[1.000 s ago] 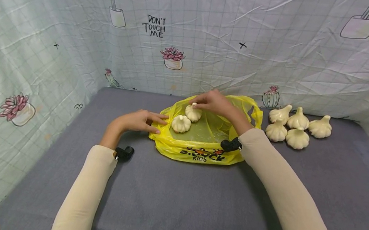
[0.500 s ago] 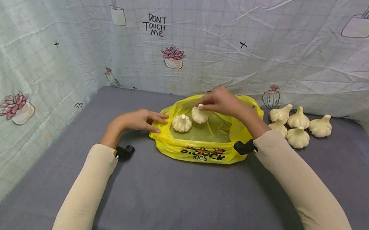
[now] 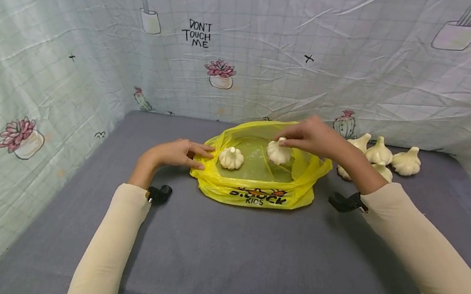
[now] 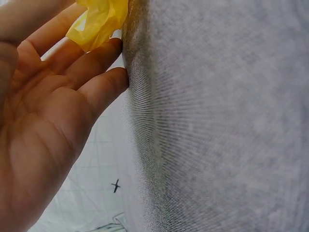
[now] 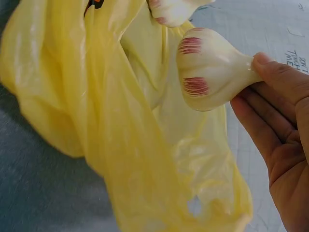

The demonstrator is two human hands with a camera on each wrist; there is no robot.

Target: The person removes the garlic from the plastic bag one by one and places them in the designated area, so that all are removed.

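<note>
A yellow plastic bag [image 3: 256, 192] with printed lettering lies on its base, mouth spread wide. My left hand [image 3: 174, 153] holds the bag's left edge; in the left wrist view, yellow plastic [image 4: 99, 24] shows between thumb and fingers. Above the bag's right part, my right hand [image 3: 315, 136] pinches a garlic bulb [image 3: 279, 153] by its stem. The right wrist view shows this pale bulb [image 5: 207, 70] with reddish streaks between thumb and fingertips. Another garlic bulb [image 3: 231, 158] sits inside the bag at the left, partly seen at the top of the right wrist view.
Several garlic bulbs [image 3: 406, 162] are grouped on the grey table [image 3: 221, 254] right of the bag, some partly hidden by my right forearm. A printed curtain [image 3: 272, 72] stands behind the table and along its left side.
My right hand has moved rightward, lifting the garlic bulb away from the one at the bag's left. The left hand stays at the bag's edge.
</note>
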